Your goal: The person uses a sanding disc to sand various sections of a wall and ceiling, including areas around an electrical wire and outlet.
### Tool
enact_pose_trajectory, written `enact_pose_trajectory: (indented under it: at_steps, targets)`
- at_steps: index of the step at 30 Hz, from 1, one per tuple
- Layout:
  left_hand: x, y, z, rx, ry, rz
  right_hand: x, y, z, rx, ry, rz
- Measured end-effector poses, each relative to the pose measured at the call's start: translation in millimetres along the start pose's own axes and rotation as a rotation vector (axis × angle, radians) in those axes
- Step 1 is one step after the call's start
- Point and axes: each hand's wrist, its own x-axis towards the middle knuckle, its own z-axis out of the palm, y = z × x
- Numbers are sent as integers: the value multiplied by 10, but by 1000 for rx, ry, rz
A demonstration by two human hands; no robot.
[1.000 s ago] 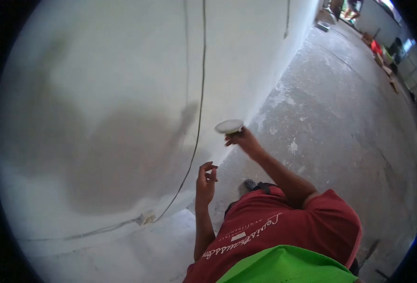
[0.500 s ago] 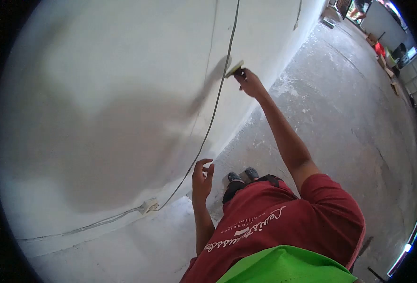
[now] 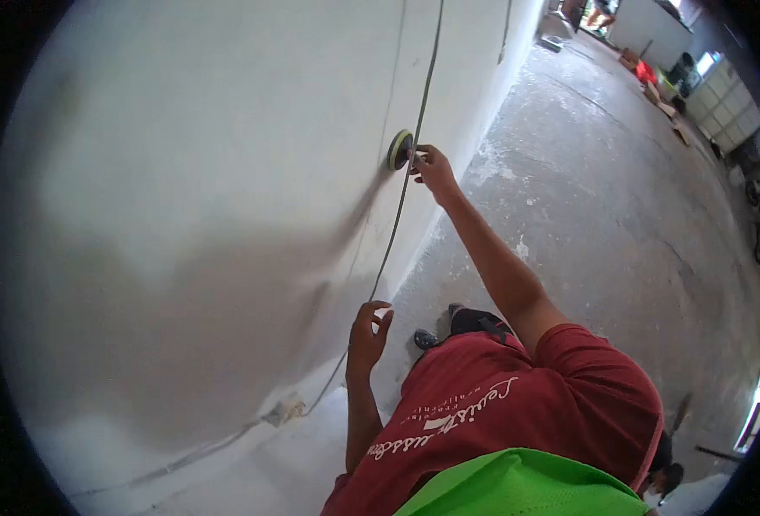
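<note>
— When the right hand [image 3: 433, 168] was raised to the wall [image 3: 182, 172], what did it have?

— It held a round pad [image 3: 400, 149], with a green rim. The fingers were closed on the back of the pad, and the flat face of the pad lay against the wall. The arm was stretched out far from the body.

— Where exactly on the wall was the pad?

— It was just beside a thin cable [image 3: 414, 142] that ran down the wall. The pad seemed to touch the cable or to be very close to it; I could not tell which. Lower down, the cable bent toward a small white box [image 3: 285, 410] near the foot of the wall.

— And the left hand [image 3: 368, 337]?

— It was lower, near the cable, half open with the fingers curled. It held nothing. If it touched the cable, I could not see it clearly.

— What else was visible?

— The person wore a red shirt [image 3: 517, 404], and one dark shoe [image 3: 425, 339] stood on the floor [image 3: 621, 215], which was grey concrete with white spots. A grey shadow of the person fell on the wall.
</note>
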Motion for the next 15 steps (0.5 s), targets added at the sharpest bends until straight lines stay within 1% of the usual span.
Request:
enact_pose_trajectory:
  at_steps: [2,4,6,9,10,11,12,13,15]
  targets:
    - [95,142,-23,13,-25,20,-5,-24,-6,54,24,-21]
    - [149,165,4,12,-47,19,-42,4,46,84,-5,-44]
    - [257,166,49,4,-26,108,-63,-9,132,67,19,-53]
    - [353,86,134,-10,1,173,-117,-36,184,38,49,-71]
    - [374,100,147,-7,4,186,-157,-40,196,-88,73,-155]
    - [370,115,149,-65,-11,145,-176,-20,203,-211,103,-236]
    - [380,131,145,-121,-33,101,-164,-4,213,-136,82,-202]
    - [393,148,142,-114,-48,107,-142,0,204,-130,98,-201]
    - [416,175,152,-175,-16,147,-111,27,165,-224,114,-293]
